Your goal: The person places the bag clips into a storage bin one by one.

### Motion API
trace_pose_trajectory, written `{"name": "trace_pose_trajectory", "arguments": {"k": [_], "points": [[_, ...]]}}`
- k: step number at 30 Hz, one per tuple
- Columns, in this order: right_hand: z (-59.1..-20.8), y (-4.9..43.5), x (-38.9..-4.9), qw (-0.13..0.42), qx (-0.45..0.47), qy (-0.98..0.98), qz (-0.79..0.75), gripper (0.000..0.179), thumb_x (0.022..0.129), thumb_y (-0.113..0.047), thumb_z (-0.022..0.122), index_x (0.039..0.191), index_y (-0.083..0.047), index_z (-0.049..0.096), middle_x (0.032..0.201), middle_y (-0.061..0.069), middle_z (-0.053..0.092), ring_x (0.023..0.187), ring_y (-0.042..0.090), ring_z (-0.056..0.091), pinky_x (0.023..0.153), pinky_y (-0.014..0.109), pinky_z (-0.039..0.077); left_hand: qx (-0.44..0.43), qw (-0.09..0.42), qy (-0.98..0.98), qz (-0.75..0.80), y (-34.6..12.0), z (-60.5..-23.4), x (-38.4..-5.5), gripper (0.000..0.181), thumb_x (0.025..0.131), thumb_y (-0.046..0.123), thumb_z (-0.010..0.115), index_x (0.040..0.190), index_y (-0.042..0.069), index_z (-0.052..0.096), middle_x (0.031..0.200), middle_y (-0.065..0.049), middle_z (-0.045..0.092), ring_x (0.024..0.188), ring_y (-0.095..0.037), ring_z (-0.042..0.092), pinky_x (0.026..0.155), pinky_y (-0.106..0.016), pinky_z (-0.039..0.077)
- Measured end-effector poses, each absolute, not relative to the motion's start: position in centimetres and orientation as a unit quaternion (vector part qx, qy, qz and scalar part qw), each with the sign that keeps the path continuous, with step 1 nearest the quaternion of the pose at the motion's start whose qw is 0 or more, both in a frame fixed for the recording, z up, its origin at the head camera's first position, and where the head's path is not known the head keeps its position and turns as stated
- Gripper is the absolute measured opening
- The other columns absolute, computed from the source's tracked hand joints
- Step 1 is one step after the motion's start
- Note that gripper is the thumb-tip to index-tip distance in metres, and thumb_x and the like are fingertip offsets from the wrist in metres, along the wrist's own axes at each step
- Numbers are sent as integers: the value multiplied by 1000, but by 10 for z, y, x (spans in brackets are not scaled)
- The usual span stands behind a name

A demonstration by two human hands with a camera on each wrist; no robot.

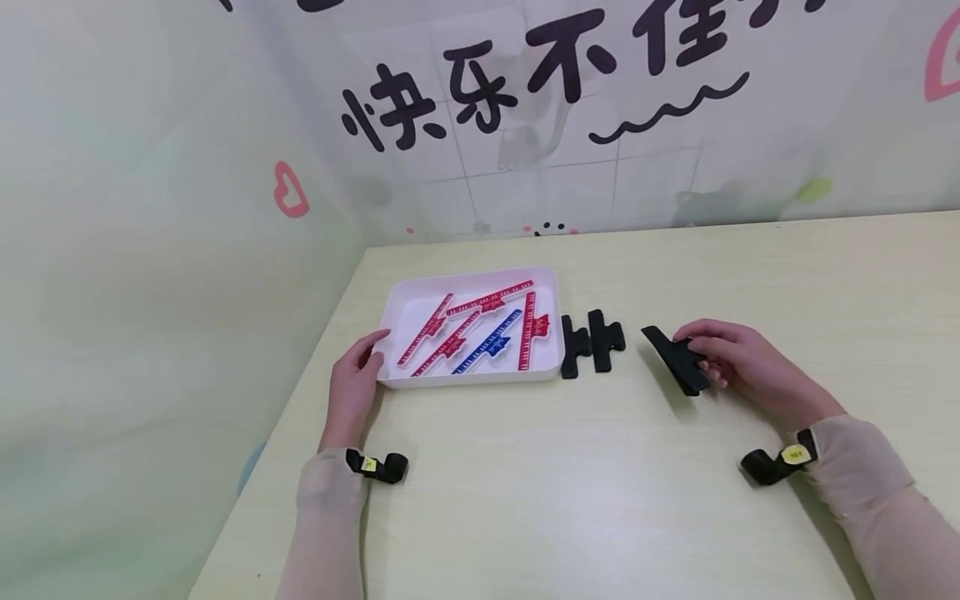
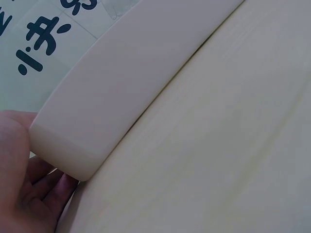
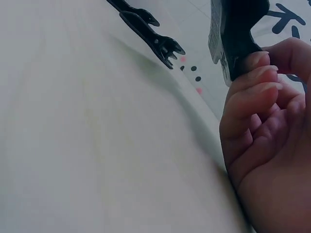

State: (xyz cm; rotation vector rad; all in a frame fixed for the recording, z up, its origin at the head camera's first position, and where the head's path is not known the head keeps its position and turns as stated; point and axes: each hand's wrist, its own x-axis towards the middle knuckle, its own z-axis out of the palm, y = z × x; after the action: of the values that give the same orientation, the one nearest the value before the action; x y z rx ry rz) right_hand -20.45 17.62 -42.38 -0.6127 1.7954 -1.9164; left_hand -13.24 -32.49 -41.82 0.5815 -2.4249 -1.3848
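Note:
In the head view my right hand [image 1: 738, 367] pinches a black clip [image 1: 681, 362] by its handle, with the long jaw side facing left and tilted. The right wrist view shows the thumb and fingertips on the handle of that black clip [image 3: 238, 34]. My left hand [image 1: 355, 387] holds the near left corner of a white tray [image 1: 487, 379], thumb and fingers to either side of the wall. Inside the tray lie several red clips [image 1: 528, 333] and a blue clip [image 1: 487, 342], all with ruler-like marked bars.
Right beside the tray, two more black clips [image 1: 576, 346] [image 1: 606, 341] lie side by side on the pale wooden table [image 1: 555, 483]. A printed cloth backdrop [image 1: 525, 183] stands behind the table, and a plain one [image 1: 150, 292] runs along its left side.

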Motion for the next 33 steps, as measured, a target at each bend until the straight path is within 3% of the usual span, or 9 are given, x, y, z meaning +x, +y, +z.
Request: {"name": "trace_pose_trajectory", "arguments": {"k": [14, 33], "points": [[-422, 140, -212, 193, -198, 629, -726, 17, 93, -8, 47, 100, -10, 62, 63, -4, 45, 51, 6, 38, 40, 24, 25, 199, 143, -842, -481, -325, -416, -133, 34, 94, 17, 46, 123, 30, 58, 139, 5, 45, 129, -14, 37, 107, -37, 32], [-421, 107, -230, 170, -159, 618, -751, 19, 92, -5, 44, 103, -7, 59, 63, -4, 42, 50, 6, 36, 41, 18, 30, 203, 142, -843, -477, -327, -418, -133, 35, 94, 19, 45, 124, 31, 58, 139, 8, 44, 130, -12, 36, 108, -36, 31]]}}
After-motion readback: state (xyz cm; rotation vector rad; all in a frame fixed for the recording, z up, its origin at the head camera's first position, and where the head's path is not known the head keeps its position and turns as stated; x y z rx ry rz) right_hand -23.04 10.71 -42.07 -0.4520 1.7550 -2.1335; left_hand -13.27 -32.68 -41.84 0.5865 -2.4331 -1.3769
